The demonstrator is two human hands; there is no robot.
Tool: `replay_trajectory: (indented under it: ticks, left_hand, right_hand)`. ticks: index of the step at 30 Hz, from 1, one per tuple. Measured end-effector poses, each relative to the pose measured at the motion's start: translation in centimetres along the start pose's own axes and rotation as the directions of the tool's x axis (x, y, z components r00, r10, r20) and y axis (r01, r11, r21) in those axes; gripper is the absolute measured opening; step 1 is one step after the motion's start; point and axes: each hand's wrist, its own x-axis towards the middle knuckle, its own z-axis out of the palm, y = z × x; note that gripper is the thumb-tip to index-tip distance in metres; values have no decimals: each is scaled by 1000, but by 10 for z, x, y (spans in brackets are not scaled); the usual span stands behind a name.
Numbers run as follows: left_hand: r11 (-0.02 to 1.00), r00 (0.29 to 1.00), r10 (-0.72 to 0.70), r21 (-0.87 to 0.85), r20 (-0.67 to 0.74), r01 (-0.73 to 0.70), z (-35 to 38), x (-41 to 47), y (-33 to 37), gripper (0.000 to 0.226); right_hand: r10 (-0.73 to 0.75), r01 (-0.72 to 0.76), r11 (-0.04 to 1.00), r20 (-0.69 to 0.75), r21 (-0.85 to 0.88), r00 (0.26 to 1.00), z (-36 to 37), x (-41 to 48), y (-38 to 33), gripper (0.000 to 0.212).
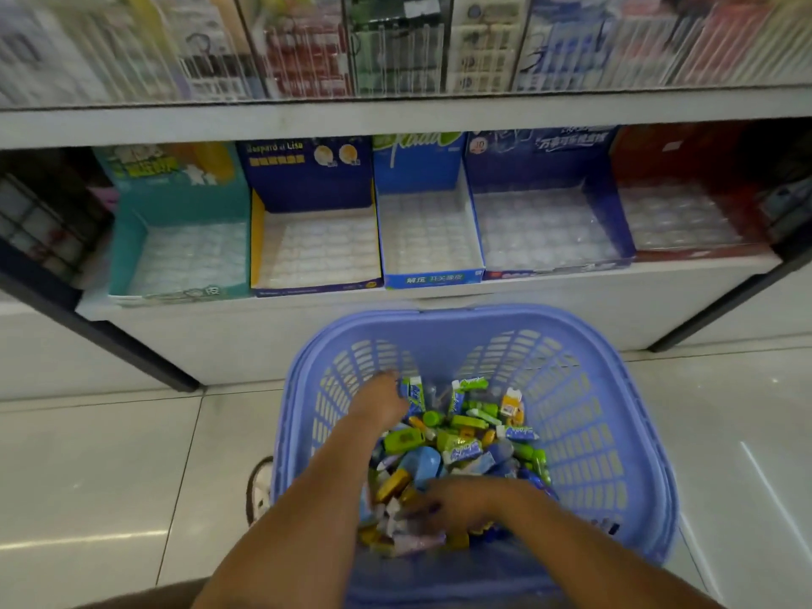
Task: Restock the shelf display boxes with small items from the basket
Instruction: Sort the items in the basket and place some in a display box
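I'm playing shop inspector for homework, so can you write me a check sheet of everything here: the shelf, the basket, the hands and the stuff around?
Surface: white shelf ledge above pale floor tiles.
Job's things: lilac basket in front of the shelf, holding a pile of small items; five display boxes on the ledge, clear trays inside, no items seen in them.
Clutter: nothing seen.
Hands: left hand and right hand both down in the pile; fingers blurred, grip unclear.
Cables: nothing seen.
Surroundings: blurred packaged goods on the upper shelf; a shoe beside the basket.
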Motion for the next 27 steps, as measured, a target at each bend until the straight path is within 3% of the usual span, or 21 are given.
replay_trajectory:
  ticks: [2, 4, 6, 7, 10, 12, 16, 20, 27]
  left_hand:
    - [1000, 1000, 18, -8, 19, -18, 18, 5, -4, 46]
    - [1000, 1000, -12, 7, -6, 12, 35, 12, -6, 53]
    - [997, 994, -65, 46, -83, 69, 50, 18, -3, 61]
    - [994, 988, -99, 42, -122, 105, 57, 22, -2, 65]
    - [979, 960, -201, -9, -196, 203, 72, 33, 3, 68]
    - [975, 950, -215, 12, -227, 223, 78, 39, 2, 65]
    - [996, 954, -94, -33, -286, 88, 83, 43, -5, 53]
    - [998, 988, 60, -8, -146, -62, 89, 32, -14, 41]
    - [995, 987, 93, -49, 134, -87, 78, 30, -13, 33]
  right_hand:
    - [60, -10, 986, -297, 167, 953, -13, -4, 9, 24]
    - [208, -138, 977, -587, 163, 782, -31, 4, 31, 27]
    - [310, -321, 940, -687, 116, 657, -50, 16, 57, 41]
    - [337, -376, 921, -688, 99, 643, -58, 23, 69, 50]
    - [300, -447, 894, -696, -34, 653, -69, 44, 97, 62]
    - [256, -486, 867, -733, -114, 630, -66, 59, 107, 56]
    - [212, -517, 841, -782, -159, 586, -63, 76, 121, 45]
    - [143, -418, 894, -784, -159, 604, -67, 77, 138, 47]
    - [160, -513, 776, -672, -367, 723, -68, 74, 138, 40]
